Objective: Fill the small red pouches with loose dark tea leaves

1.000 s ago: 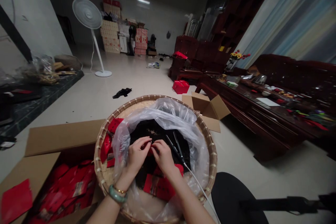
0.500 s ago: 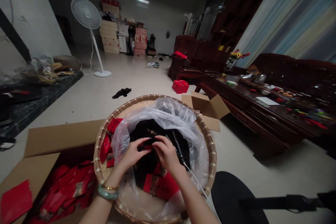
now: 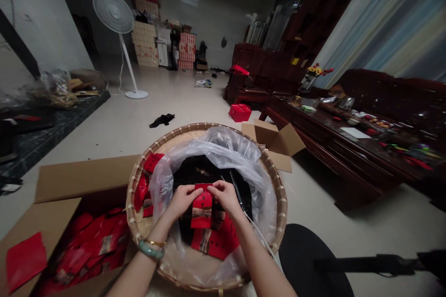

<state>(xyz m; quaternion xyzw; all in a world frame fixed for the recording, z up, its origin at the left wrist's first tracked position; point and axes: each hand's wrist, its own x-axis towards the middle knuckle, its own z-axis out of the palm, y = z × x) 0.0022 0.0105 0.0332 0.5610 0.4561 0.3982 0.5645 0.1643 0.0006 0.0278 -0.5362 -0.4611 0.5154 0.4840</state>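
A small red packet point(image 3: 202, 213) with a pale printed band hangs upright over the basket, its top edge pinched at both corners. My left hand point(image 3: 184, 200) grips the left corner, and my right hand point(image 3: 225, 197) grips the right. Below lie more red packets point(image 3: 223, 241) on a clear plastic liner point(image 3: 195, 269). Dark loose material point(image 3: 198, 167) fills the liner's middle; its kind is unclear. A slim dark tool point(image 3: 237, 190) with a white cord rests by my right hand. All this sits in a round woven bamboo basket point(image 3: 284, 199).
An open carton point(image 3: 87, 176) full of red packets stands at left, another open carton point(image 3: 275, 144) beyond the basket at right. Nearby are a black round base point(image 3: 310, 260), a red box point(image 3: 240, 112), a white standing fan point(image 3: 136, 94) and a long wooden table point(image 3: 313, 144).
The red packet, scarcely visible between my hands before, now hangs flat facing me. My fingers have closed on its top edge.
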